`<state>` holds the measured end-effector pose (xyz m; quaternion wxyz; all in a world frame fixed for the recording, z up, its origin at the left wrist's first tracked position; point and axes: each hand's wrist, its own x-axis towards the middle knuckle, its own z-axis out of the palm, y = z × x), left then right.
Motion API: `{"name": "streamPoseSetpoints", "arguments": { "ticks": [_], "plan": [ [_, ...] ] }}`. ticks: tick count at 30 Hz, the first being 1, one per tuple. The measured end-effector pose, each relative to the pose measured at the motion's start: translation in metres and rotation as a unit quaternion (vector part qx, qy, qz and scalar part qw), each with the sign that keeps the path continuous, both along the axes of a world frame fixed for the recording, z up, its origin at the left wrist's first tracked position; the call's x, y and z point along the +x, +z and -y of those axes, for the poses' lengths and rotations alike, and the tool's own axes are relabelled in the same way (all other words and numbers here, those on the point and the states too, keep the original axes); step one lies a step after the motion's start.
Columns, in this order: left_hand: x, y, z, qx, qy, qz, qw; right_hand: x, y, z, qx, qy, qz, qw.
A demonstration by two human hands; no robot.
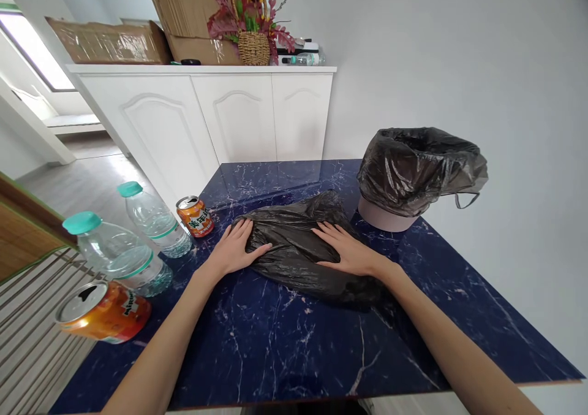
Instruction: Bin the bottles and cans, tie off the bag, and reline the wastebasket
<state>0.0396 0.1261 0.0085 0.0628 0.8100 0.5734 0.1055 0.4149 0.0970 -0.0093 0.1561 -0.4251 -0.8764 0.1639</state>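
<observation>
A black plastic bag (294,237) lies flattened and creased in the middle of the dark blue marbled table (294,341). My left hand (236,248) rests palm down on the bag's left end, fingers stretched out and thumb apart. Toward the bag's right part, my right hand (346,251) also presses flat with its fingers spread. Neither hand grips anything. Behind and to the right stands a pale bin (388,214) lined with another black bag (413,170), its edge folded over the rim and a loop hanging at the right.
Along the left edge stand two clear bottles with teal caps (124,258) (156,219) and two orange cans (108,311) (196,216). Behind the table is a white cabinet (248,108) bearing cardboard boxes (110,42) and a flower basket (254,47). A wall borders the right side.
</observation>
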Motion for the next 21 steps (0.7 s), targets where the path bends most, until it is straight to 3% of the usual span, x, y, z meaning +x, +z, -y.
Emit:
{"name": "streamPoseSetpoints", "arguments": {
  "ticks": [4, 9, 14, 18, 21],
  "plan": [
    [0.004, 0.003, 0.006, 0.069, 0.024, -0.001, 0.997, -0.001, 0.006, 0.004, -0.017, -0.028, -0.028, 0.999],
    [0.023, 0.003, 0.014, 0.147, -0.001, 0.0, 0.989, -0.016, 0.028, 0.006, 0.009, -0.066, -0.099, 0.993],
    [0.025, -0.009, 0.013, 0.126, -0.054, -0.024, 0.99, -0.071, 0.051, 0.0, 0.036, -0.033, -0.051, 0.998],
    [0.02, -0.021, 0.011, 0.112, -0.071, -0.042, 0.99, -0.138, 0.042, -0.006, 0.068, 0.061, -0.006, 0.996],
    [0.017, -0.027, 0.012, 0.111, -0.074, -0.054, 0.99, -0.168, 0.022, -0.018, 0.052, 0.074, 0.005, 0.996]
  ]
}}
